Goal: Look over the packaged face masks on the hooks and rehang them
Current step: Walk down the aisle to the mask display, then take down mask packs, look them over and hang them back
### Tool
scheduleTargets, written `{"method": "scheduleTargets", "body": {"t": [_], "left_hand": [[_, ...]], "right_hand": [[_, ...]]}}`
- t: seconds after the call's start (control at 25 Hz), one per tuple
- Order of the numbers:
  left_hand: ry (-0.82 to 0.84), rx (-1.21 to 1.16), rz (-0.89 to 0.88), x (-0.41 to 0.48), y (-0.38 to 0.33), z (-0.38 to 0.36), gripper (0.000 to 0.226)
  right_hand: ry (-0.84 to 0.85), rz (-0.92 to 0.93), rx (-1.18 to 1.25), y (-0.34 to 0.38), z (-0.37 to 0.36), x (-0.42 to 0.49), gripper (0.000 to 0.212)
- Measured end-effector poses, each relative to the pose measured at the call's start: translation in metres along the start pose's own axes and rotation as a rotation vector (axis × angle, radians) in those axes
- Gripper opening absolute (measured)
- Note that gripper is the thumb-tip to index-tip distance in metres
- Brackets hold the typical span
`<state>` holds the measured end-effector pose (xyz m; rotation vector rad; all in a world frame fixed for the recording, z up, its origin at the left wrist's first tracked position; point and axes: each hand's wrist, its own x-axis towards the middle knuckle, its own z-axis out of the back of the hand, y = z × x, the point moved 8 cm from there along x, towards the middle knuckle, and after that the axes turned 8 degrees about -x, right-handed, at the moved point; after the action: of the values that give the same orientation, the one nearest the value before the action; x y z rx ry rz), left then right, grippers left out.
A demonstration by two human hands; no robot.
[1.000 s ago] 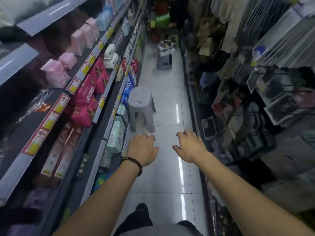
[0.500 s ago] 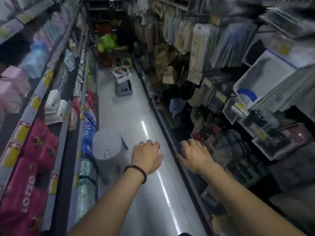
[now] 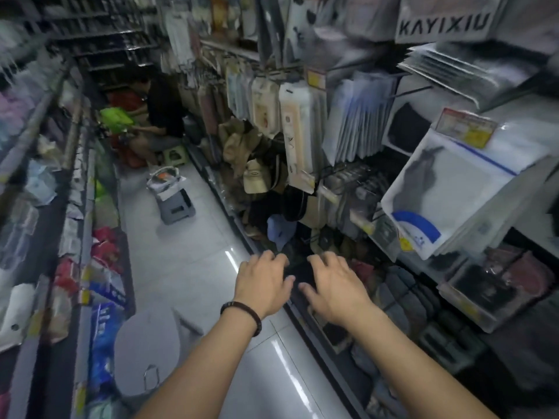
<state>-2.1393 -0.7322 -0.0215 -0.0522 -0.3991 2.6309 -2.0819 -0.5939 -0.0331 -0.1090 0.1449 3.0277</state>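
Head view is showing the left hand and right hand reaching forward side by side, fingers relaxed, holding nothing; the packaged face masks are hanging farther off, up and to the right, nearer the right hand.

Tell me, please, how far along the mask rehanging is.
Done: nothing that shows. In hand: nothing; the left hand and right hand reach forward, open and empty, below the mask packs hanging on the right. Left: taking packs down, looking them over, rehanging them.
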Motion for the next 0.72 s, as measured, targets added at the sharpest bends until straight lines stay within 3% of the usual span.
{"method": "scheduleTargets", "body": {"t": [0.24, 0.72], "left_hand": [[0.019, -0.013, -0.159, 0.084, -0.026, 0.0, 0.038], [0.118, -0.204, -0.793, 0.174, -0.137, 0.031, 0.028]], "right_hand": [[-0.027, -0.193, 0.03, -0.038, 0.017, 0.031, 0.062], [-0.435, -0.813, 0.115, -0.081, 0.121, -0.017, 0.048]]}}
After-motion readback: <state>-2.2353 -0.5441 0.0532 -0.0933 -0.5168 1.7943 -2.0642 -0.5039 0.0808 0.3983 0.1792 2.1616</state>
